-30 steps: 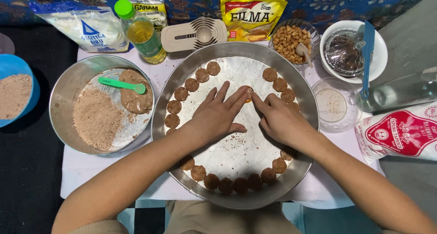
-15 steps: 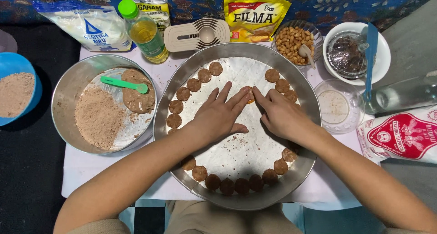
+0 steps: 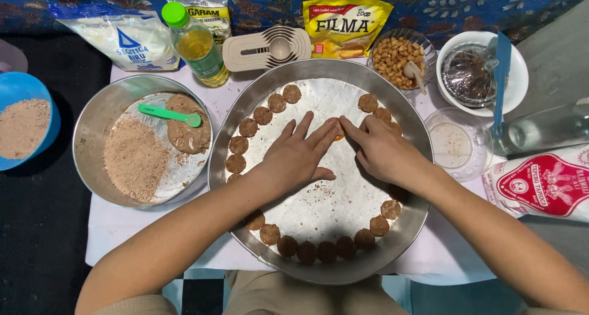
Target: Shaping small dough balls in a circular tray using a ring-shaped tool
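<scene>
A big round metal tray is sitting in the middle of the white cloth, lined with white paper. Small brown dough discs are lying in a ring along its edge, near the rim.

Both hands are resting flat inside the tray. The left hand is lying open with its fingers spread out. The right hand is lying beside it, fingers loosely curled. Their fingertips are meeting on one small dough piece near the middle of the tray and pressing on it. Most of that piece is hiding under the fingers.

To the left, a metal bowl is holding brown crumbs, a lump of dough and a green spoon. Farther left, a blue bowl is holding more crumbs.

Behind the tray are standing a flour bag, an oil bottle, a yellow packet and a glass bowl of peanuts. A small empty glass bowl is sitting just right of the tray.
</scene>
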